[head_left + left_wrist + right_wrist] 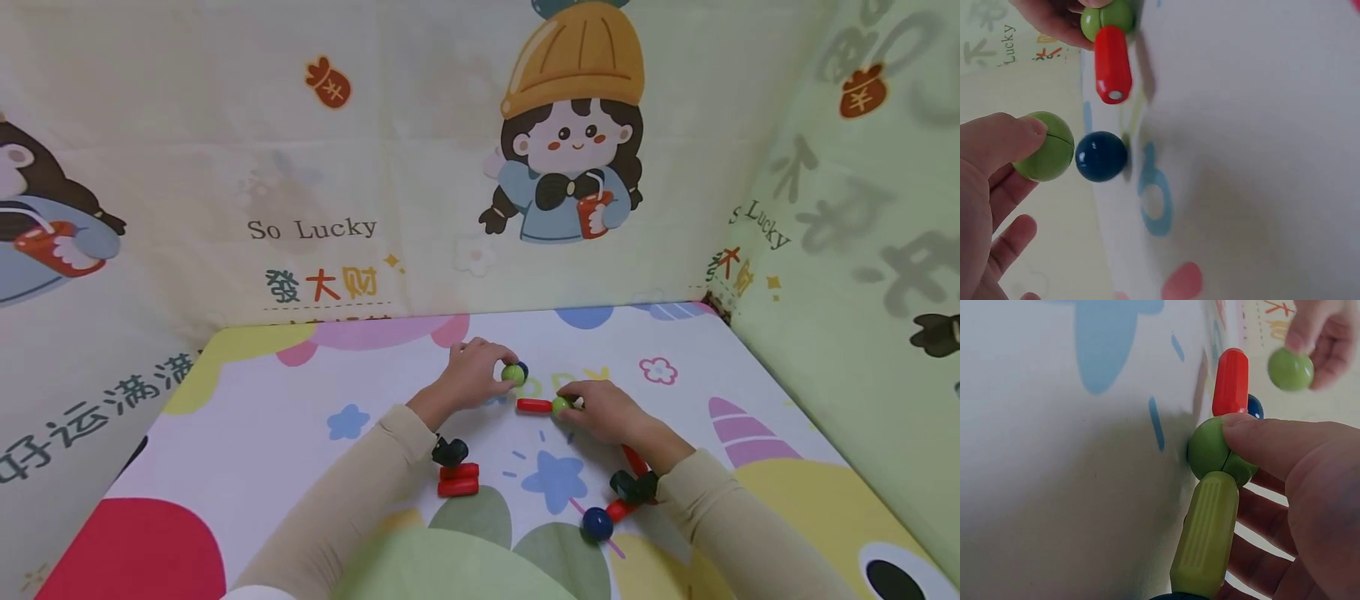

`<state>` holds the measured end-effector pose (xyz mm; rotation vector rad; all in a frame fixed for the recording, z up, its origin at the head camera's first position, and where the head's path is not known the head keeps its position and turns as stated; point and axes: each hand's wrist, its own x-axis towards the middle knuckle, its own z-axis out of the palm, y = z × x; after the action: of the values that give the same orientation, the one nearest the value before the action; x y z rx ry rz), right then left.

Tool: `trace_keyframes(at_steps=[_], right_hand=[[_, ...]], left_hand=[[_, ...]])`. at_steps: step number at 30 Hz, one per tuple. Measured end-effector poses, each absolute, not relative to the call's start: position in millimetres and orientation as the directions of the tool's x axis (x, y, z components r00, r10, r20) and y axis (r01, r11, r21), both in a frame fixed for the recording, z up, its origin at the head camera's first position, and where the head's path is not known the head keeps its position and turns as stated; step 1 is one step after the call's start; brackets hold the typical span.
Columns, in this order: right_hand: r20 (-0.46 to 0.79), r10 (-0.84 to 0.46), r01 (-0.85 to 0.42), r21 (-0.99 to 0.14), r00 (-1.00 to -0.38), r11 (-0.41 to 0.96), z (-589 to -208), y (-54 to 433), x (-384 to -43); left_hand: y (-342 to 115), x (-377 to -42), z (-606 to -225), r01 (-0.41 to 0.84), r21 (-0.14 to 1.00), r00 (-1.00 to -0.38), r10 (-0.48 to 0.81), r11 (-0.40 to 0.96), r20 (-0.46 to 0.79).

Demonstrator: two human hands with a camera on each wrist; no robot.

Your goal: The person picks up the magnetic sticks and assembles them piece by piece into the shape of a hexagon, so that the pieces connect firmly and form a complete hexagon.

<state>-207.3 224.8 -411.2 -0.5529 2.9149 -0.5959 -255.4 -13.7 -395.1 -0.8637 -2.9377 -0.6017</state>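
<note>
Cartoon-printed walls (427, 150) border the patterned tabletop (262, 442); hands (474, 373) (609, 412) pinch green balls (513, 375) (560, 407).

The long sleeves (352, 504) are beige, faintly creased, with cuffs (405, 432) matching in colour.

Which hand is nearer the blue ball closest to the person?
Right. The right hand is beyond the blue ball; the left hand is farther off, beyond it and to its left.

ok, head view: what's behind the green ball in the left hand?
A dark blue ball shows past the green ball at upper right; the rest of it is covered there.
</note>
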Motion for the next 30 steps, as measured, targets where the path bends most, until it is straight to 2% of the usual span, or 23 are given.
trace_keyframes(at_steps=[11, 19, 24, 30], right_hand=[[-0.049, -0.366, -0.316, -0.407, -0.929, 0.857, -412.4, 225.6, -206.7], [-0.047, -0.368, -0.319, -0.405, -0.929, 0.857, -411.8, 225.5, -207.5], [-0.052, -0.360, -0.308, -0.415, -0.932, 0.856, -412.0, 225.7, -207.8], [-0.059, -0.357, -0.301, -0.425, -0.932, 0.854, -413.1, 226.5, -208.2]], left_hand=[[-31.9, -249.0, -414.5, 0.478, 0.394, -0.858, 0.513, 0.785, 0.017], [-29.0, -247.4, -414.2, 0.437, 0.503, -0.839, 0.540, 0.745, -0.070], [-24.9, -247.0, -412.1, 0.434, 0.546, -0.830, 0.553, 0.717, -0.067], [-19.0, -246.0, -410.4, 0.463, 0.535, -0.814, 0.578, 0.707, -0.058]])
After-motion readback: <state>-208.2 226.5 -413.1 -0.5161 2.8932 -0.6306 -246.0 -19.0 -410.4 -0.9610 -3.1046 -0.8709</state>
